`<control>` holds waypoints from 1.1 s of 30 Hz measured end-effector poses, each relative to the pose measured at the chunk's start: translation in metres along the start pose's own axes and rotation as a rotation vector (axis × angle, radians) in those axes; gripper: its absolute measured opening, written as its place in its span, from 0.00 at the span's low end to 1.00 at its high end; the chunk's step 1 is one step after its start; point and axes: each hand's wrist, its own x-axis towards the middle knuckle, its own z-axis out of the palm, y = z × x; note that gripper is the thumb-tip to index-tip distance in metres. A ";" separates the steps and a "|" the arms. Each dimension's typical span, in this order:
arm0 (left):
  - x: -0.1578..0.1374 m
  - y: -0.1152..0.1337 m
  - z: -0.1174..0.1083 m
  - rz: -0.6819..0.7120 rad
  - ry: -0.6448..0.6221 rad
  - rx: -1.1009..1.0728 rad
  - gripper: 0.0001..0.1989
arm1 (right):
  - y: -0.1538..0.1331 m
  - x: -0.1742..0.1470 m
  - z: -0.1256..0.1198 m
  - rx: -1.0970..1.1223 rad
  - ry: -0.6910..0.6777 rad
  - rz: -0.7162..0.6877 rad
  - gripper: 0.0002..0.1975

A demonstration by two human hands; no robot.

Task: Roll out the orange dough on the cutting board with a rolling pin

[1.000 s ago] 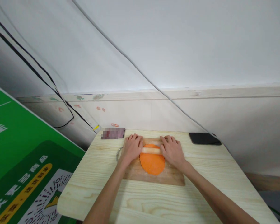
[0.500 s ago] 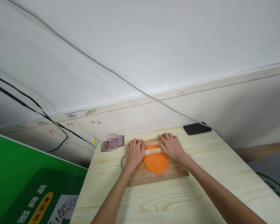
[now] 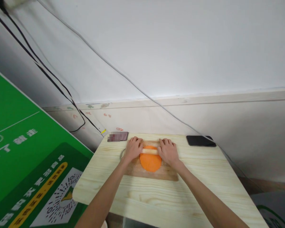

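The table point(image 3: 152, 199) spreads around the left hand point(image 3: 133, 148) and right hand point(image 3: 168, 152); beneath them lies a wooden board point(image 3: 152, 175), between them an orange sheet point(image 3: 150, 163). Both hands grip a rolling pin point(image 3: 149, 151) across it, apparently flattening; the next pass calls for even pressure.

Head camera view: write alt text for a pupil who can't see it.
A person's left hand and right hand cover the ends of a pale rolling pin across a flat orange disc on a wooden board. A black phone lies toward the back right of the pale table.
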 end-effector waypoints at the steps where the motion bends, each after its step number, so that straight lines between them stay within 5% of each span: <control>1: 0.001 0.000 0.000 -0.007 -0.006 0.011 0.17 | 0.000 0.000 0.000 0.002 -0.002 0.000 0.25; 12: 0.000 0.004 -0.008 0.014 -0.043 0.074 0.19 | -0.007 -0.005 -0.003 -0.015 0.019 0.068 0.27; 18: -0.002 0.001 -0.012 0.137 -0.103 0.167 0.19 | -0.010 -0.009 -0.006 -0.062 -0.009 0.083 0.27; 24: -0.003 0.002 -0.013 -0.038 -0.122 0.074 0.21 | -0.011 -0.013 -0.010 -0.090 -0.050 0.056 0.28; 33: 0.020 0.008 -0.015 -0.082 -0.284 0.111 0.29 | -0.005 0.003 -0.014 -0.102 -0.135 -0.037 0.31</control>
